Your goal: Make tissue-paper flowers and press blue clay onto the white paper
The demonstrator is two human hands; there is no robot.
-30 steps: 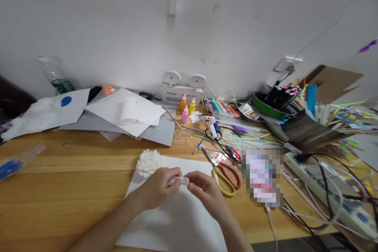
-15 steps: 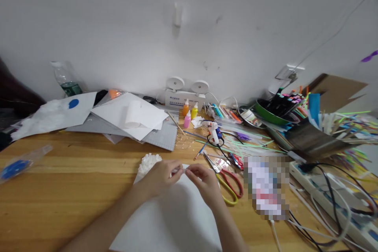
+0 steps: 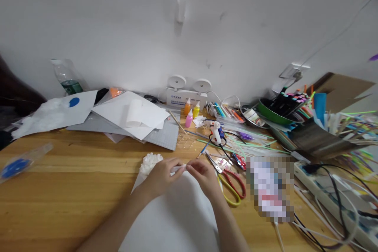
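Observation:
My left hand (image 3: 164, 176) pinches a small white piece (image 3: 178, 168), which looks like a strip of paper. Thumb and fingertips of my right hand (image 3: 203, 174) are closed at the other end of it. Both hands are over a white sheet (image 3: 169, 224) lying on the wooden table. At the sheet's upper left corner, just beyond my left hand, sits a cluster of small white curled pieces (image 3: 150, 162). Scissors (image 3: 233, 185) with one red and one yellow handle lie to the right of my right hand, blades pointing away.
Behind the hands stand small paint bottles (image 3: 189, 119) and a white glue gun (image 3: 216, 132). Paper sheets (image 3: 147, 112) lie on a grey cutting mat (image 3: 165, 136). A power strip (image 3: 327, 201) with cables runs along the right. A blue item in a clear bag (image 3: 16, 167) is at the left.
More of the white piece shows between my fingertips now. Both hands remain pinched together over the sheet, and the view has shifted slightly.

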